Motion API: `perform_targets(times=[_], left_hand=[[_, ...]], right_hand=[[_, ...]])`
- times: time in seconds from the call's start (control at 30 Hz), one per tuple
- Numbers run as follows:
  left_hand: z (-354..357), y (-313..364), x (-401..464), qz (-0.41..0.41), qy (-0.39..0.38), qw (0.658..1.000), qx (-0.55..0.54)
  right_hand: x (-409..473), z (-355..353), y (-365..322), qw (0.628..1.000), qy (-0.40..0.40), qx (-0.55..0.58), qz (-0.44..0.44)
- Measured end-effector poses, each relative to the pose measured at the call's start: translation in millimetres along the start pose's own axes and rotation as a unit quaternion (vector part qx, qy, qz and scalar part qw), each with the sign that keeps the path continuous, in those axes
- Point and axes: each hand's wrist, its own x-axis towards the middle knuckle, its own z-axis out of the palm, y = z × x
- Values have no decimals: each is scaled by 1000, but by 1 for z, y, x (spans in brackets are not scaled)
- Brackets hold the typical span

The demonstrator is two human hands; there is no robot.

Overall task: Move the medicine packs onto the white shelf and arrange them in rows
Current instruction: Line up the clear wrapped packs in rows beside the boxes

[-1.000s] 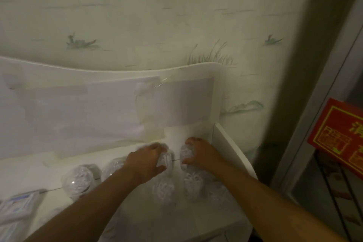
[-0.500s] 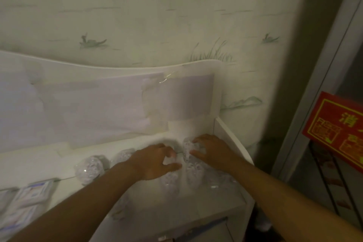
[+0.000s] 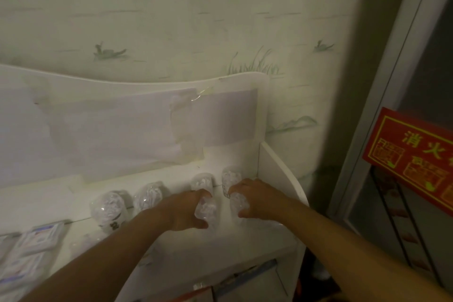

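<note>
Flat packets [image 3: 31,247] cut off at left edge — print unreadable.

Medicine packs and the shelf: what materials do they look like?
Medicine packs: clear glossy plastic film, probably, since glints and crinkles show over white contents. White shelf: smooth matte white board, likely laminated or painted; the flat, even side panel suggests it, core unclear. The left hand and right hand each grip a pack.

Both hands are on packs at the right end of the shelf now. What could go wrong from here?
1. The left hand and right hand each grip a clear pack in the front row; the film looks slippery, so one may slide or roll forward off the white shelf.
2. The back-row packs sit right beside the fingers; a nudge could knock that row crooked.
</note>
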Motion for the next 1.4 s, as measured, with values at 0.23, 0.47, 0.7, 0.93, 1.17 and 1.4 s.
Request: perform_targets(times=[0.23,0.47,0.7,0.93,1.17,1.4], left_hand=[[4,-1,8,-21,10,1000,-11],[2,-4,9,-22,10,1000,13],[-4,-1,2,-16,23,998,62],[-30,23,-5,24,72,992,98],[-7,72,0,138,106,982,75],[34,117,9,193,85,970,124]], right_hand=[[-5,0,12,998,16,48,31],[-1,3,7,996,39,70,31],[-2,2,4,997,30,68,24],[-10,-32,17,990,79,91,69],[-2,-29,15,993,-40,-15,111],[0,-18,15,986,-69,-76,129]])
